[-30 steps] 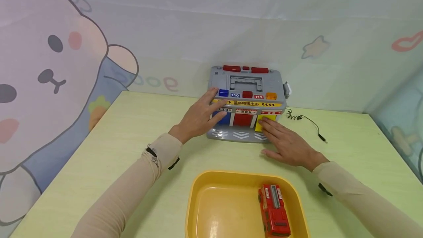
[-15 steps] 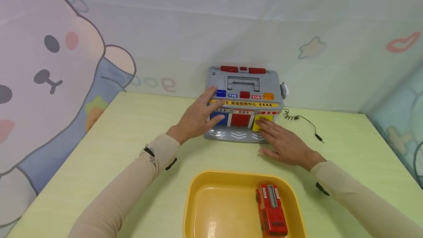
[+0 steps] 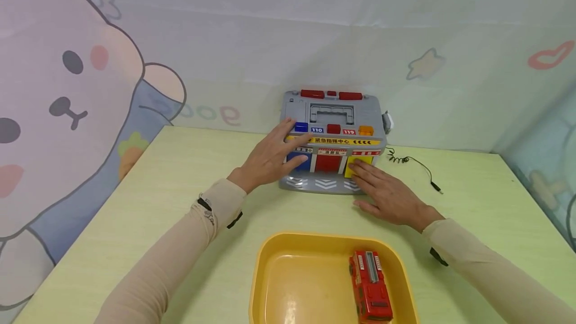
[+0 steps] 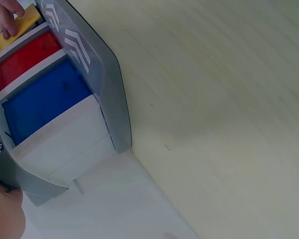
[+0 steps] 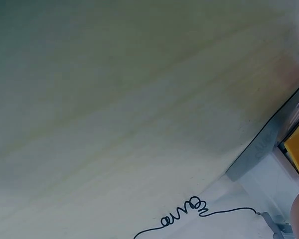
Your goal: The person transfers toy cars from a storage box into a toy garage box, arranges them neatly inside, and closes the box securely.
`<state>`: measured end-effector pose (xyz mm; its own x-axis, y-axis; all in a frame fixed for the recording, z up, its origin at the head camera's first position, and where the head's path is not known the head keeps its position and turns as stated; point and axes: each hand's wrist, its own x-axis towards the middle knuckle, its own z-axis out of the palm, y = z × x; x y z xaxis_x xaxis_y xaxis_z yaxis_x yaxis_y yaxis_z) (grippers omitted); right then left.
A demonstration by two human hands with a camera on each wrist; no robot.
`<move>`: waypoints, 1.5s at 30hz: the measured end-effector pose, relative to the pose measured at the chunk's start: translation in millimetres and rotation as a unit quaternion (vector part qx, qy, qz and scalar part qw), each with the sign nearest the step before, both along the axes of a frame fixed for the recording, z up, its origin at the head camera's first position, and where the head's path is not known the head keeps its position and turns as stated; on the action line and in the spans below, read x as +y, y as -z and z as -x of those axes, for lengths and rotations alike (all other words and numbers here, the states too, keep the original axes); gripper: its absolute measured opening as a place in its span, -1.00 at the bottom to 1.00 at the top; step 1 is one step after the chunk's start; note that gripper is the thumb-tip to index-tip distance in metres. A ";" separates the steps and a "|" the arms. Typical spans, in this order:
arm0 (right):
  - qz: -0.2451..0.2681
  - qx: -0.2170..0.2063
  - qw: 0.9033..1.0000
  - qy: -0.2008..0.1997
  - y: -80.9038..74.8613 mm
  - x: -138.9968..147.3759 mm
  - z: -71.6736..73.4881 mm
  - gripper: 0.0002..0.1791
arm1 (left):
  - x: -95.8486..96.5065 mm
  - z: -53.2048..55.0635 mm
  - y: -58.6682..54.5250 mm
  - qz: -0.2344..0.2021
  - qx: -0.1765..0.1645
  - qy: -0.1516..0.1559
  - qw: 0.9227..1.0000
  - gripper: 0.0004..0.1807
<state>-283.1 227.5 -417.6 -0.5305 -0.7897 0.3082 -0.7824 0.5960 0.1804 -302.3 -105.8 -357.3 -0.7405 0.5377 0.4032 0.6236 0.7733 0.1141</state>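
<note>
A grey toy garage (image 3: 297, 109) stands at the back of the table in the head view. Its front has a blue door (image 3: 302, 162), a red door (image 3: 327, 163) and a yellow door (image 3: 357, 165). My left hand (image 3: 268, 156) rests on the garage's front left upper edge, fingers spread and thumb extended before the blue door. With straight fingertips, my right hand (image 3: 390, 194) touches the yellow door, whose lower edge juts outward. The left wrist view also shows the yellow door (image 4: 26, 22) tilted out under the fingers, while the blue door (image 4: 47, 102) and red door (image 4: 27, 59) sit in their frames.
Nearer the person, a yellow tray (image 3: 310, 236) holds a red toy fire truck (image 3: 371, 286) along its right side. A coiled black cord (image 3: 411, 160) with a plug lies right of the garage. A printed cloth (image 3: 243, 54) hangs behind the table.
</note>
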 end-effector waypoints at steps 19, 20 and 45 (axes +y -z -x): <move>0.006 -0.011 1.000 0.004 0.8 -1.4 -0.4 -0.20 | 13.8 5.4 -11.6 0.103 0.030 0.004 0.994 -0.28; 0.006 -0.011 1.000 0.004 0.9 -1.5 -0.3 -0.20 | 14.3 6.8 -13.1 0.109 0.030 0.011 0.994 -0.28; -0.024 -0.025 0.999 0.019 1.2 -1.7 -2.0 -0.18 | 32.8 10.4 -28.0 0.192 0.056 0.022 0.980 -0.21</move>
<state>-281.1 225.8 -418.7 -0.5747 -0.7814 0.2430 -0.7676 0.6177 0.1708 -312.6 -73.0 -329.4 -0.6759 0.6963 0.2415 0.6498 0.7177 -0.2504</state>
